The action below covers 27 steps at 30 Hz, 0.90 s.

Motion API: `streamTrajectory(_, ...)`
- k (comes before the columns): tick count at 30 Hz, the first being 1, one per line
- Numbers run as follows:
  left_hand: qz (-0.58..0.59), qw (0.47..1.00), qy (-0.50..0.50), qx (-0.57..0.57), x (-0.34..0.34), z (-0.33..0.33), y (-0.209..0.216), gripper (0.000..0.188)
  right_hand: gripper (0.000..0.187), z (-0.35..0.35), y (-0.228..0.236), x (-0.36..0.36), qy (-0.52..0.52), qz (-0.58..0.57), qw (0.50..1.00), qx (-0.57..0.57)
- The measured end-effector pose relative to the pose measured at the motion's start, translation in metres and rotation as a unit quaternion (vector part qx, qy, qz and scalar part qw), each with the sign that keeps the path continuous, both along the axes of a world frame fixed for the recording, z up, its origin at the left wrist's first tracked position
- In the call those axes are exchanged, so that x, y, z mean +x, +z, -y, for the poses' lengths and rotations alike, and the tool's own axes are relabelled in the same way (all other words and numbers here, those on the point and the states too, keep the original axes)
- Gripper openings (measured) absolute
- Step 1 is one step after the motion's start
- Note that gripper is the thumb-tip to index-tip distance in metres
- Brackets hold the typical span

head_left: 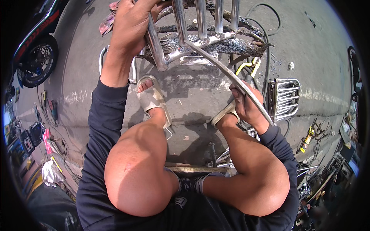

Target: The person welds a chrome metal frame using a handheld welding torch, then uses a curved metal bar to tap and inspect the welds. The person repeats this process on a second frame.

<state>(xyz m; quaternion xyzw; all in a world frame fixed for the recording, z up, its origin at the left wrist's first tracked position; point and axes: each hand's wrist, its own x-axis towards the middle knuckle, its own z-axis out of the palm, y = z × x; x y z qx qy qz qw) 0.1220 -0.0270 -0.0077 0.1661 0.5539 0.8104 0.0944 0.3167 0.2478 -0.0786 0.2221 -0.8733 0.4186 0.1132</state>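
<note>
At the top, my left hand (pixel 133 27) is wrapped around the end tube of a shiny metal tube rack (pixel 202 19). Several parallel tubes of the rack join a crossbar, which is tilted over a rough, dark welded stand (pixel 239 47). In my right hand (pixel 248 106), closed near its lower end, is a long, flat grey metal bar (pixel 227 71). The bar slants up to the left, and its narrow tip meets the rack where a tube joins the crossbar. Part of my left fingers is hidden behind the tube.
Beside my right hand lie a yellow clamp-like tool (pixel 252 68) and another tube rack (pixel 286 99). A black cable (pixel 266 34) loops behind. A motorcycle wheel (pixel 38 61) stands at the left. Tools and cords clutter both sides; my sandalled feet (pixel 152 98) flank the middle.
</note>
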Motion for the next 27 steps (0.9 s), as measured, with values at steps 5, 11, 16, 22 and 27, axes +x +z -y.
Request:
streamTrajectory(5, 0.015, 0.999, 0.044, 0.0, -0.002, 0.002, -0.005, 0.011, 0.032, 0.0, -0.005, 0.005, -0.001, 0.067, 0.995, 0.069)
streamTrajectory(11, 0.008, 1.0, 0.024, 0.01, -0.002, 0.001, -0.004, 0.012, 0.031, 0.012, -0.001, 0.004, 0.015, -0.013, 1.0, 0.01)
streamTrajectory(16, -0.016, 0.998, 0.044, -0.041, -0.005, 0.004, -0.007, 0.011, 0.025, 0.016, 0.004, 0.0, 0.004, 0.039, 0.994, 0.101)
streamTrajectory(22, -0.039, 0.994, 0.07, -0.078, -0.009, 0.009, -0.013, 0.011, 0.032, 0.017, -0.003, -0.006, 0.053, -0.052, 0.995, -0.07)
streamTrajectory(27, -0.034, 0.995, 0.048, -0.083, -0.007, 0.005, -0.012, 0.01, 0.031, 0.017, -0.008, -0.004, 0.0, 0.111, 0.986, 0.121)
